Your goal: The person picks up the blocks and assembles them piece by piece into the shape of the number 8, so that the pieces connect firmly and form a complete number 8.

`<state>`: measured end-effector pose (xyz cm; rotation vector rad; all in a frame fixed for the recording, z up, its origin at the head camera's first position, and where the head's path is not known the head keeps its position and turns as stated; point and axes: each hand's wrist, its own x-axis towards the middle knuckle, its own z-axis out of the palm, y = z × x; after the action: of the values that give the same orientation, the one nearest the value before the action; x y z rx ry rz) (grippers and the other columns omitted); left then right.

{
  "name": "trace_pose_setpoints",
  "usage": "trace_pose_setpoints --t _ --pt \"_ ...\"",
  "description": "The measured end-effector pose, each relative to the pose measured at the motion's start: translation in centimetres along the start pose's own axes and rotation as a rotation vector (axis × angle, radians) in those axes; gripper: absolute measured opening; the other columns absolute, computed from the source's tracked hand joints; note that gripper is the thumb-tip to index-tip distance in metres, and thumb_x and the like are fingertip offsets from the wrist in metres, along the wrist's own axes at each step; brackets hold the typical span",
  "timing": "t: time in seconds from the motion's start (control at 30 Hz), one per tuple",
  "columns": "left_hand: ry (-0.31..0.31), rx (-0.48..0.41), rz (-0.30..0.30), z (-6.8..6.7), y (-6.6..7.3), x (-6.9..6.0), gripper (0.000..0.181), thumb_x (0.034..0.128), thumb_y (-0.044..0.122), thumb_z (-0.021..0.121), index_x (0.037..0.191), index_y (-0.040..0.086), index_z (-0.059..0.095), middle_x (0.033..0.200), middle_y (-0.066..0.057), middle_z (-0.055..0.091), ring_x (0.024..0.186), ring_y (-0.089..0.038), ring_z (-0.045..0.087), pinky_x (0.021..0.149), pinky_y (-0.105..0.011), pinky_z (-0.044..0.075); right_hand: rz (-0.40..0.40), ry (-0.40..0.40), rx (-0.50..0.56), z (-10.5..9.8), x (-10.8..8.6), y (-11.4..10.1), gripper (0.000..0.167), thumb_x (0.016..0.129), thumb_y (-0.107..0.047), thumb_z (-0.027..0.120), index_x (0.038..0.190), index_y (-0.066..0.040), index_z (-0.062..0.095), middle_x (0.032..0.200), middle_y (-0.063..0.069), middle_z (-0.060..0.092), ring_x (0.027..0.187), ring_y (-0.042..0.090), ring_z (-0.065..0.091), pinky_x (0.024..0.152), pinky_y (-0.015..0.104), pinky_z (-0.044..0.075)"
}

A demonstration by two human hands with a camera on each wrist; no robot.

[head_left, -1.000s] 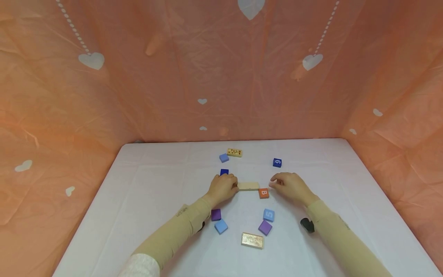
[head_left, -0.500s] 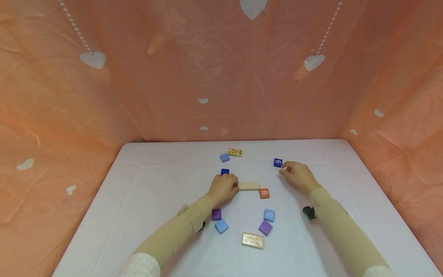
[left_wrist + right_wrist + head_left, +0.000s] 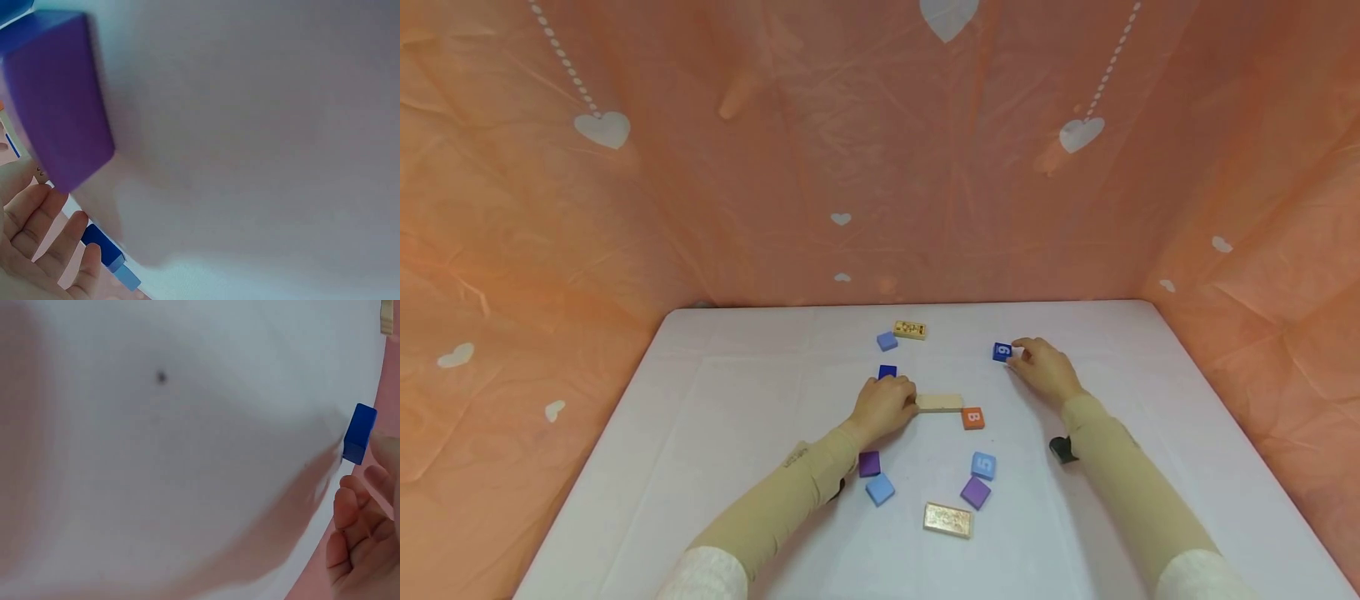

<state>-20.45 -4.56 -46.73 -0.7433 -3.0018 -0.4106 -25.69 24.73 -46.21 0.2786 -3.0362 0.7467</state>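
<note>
In the head view my left hand (image 3: 883, 408) pinches the left end of a pale wooden block (image 3: 939, 403); fingers hide that end. A dark blue block (image 3: 887, 371) lies just beyond the knuckles. My right hand (image 3: 1047, 369) is at the right side of a blue block marked 6 (image 3: 1002, 352), with thumb and forefinger parted at its edge; firm contact cannot be told. An orange block marked B (image 3: 973, 418) lies at the pale block's right end. The right wrist view shows the blue block (image 3: 360, 434) beside the fingers of my right hand (image 3: 365, 531).
Nearer me lie a purple block (image 3: 868, 464), light blue blocks (image 3: 880, 489) (image 3: 983, 466), a violet block (image 3: 975, 492) and a gold block (image 3: 947, 520). At the back are a periwinkle block (image 3: 887, 341) and a gold patterned block (image 3: 910, 330). An orange curtain (image 3: 880, 167) surrounds the white table (image 3: 760, 375).
My right hand has moved away from beside the orange block, back and to the right, up to the blue block marked 6. The left hand has stayed in place.
</note>
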Motion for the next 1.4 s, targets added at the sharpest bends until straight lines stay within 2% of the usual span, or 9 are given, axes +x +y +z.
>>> trace_pose_setpoints --t 0.2,0.43,0.9,1.17,1.4 --pt "0.004 0.008 0.007 0.0 0.0 0.1 0.014 0.0857 0.030 0.065 0.084 0.016 0.066 0.081 0.005 0.064 0.075 -0.013 0.056 0.068 -0.028 0.038 0.019 -0.005 -0.007 0.3 0.2 0.3 0.038 0.094 -0.025 0.053 0.124 -0.002 0.054 0.092 0.015 0.059 0.077 0.025 0.054 0.072 0.042 0.044" --pt "0.002 0.007 0.005 -0.2 0.1 0.1 0.014 0.0856 0.030 0.065 0.085 0.016 0.067 0.080 0.005 0.064 0.075 -0.013 0.056 0.068 -0.027 0.038 0.032 -0.020 -0.004 0.4 0.4 0.3 0.034 0.095 -0.024 0.053 0.122 -0.005 0.057 0.092 0.015 0.060 0.078 0.025 0.054 0.073 0.041 0.044" --pt "0.012 0.004 0.008 0.3 -0.1 0.0 0.014 0.0849 0.031 0.066 0.084 0.017 0.067 0.079 0.005 0.063 0.074 -0.012 0.056 0.068 -0.028 0.038 0.055 -0.045 0.024 0.4 0.3 0.1 0.033 0.095 -0.021 0.052 0.122 -0.004 0.057 0.093 0.018 0.061 0.080 0.026 0.055 0.074 0.043 0.044" --pt "0.009 -0.003 0.001 0.2 -0.1 0.0 0.014 0.0850 0.031 0.066 0.084 0.017 0.067 0.080 0.006 0.064 0.074 -0.012 0.055 0.068 -0.027 0.038 0.099 -0.097 0.054 0.6 0.0 -0.7 0.034 0.095 -0.025 0.052 0.125 -0.008 0.056 0.102 0.017 0.062 0.087 0.026 0.054 0.079 0.043 0.045" --pt "0.013 -0.005 0.004 0.2 -0.1 0.0 0.014 0.0849 0.031 0.066 0.084 0.017 0.067 0.080 0.006 0.064 0.074 -0.011 0.056 0.068 -0.027 0.038 0.101 -0.150 0.095 1.0 -0.3 -1.5 0.035 0.094 -0.027 0.054 0.125 -0.012 0.056 0.106 0.014 0.061 0.090 0.025 0.053 0.082 0.042 0.045"
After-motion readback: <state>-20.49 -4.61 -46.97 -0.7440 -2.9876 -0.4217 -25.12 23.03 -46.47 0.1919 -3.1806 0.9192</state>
